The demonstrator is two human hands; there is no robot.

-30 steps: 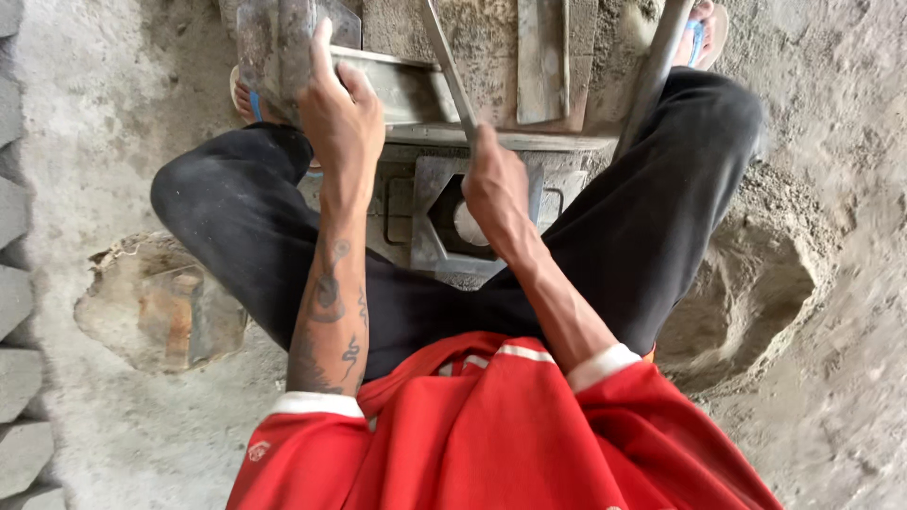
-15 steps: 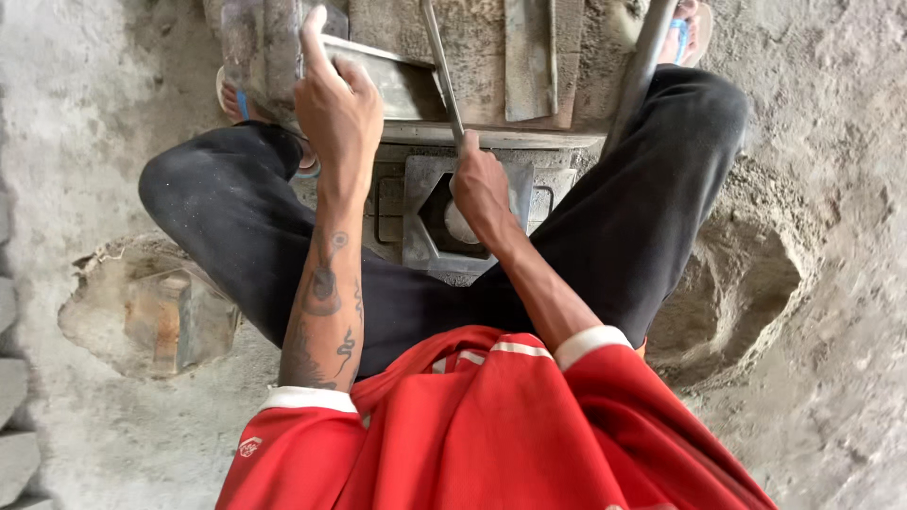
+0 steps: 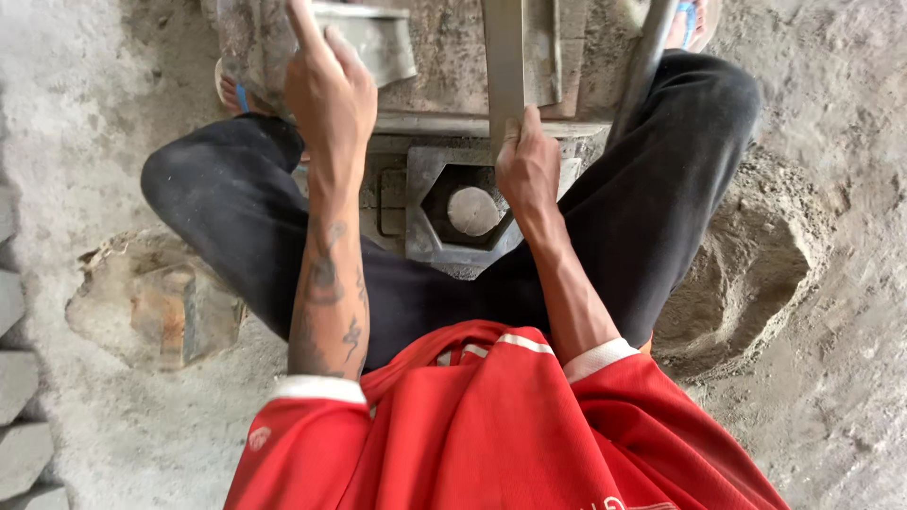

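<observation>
Grey steel makes up the mould, which sits between the person's knees with its hexagonal cavity and round core showing bare, so filling looks yet to come. At twelve o'clock the left hand rests, fingers extended, on a cement-caked block; whether it grips, I cannot tell. The right hand is clamped on a flat metal bar. No packages, labels or signs show.

The mould sits at the centre of the frame, between the person's knees. Above it lies a metal bar, with the right hand on its lower end. The left hand rests on a block at upper left. A brick lies at left, a sand heap at right.
</observation>
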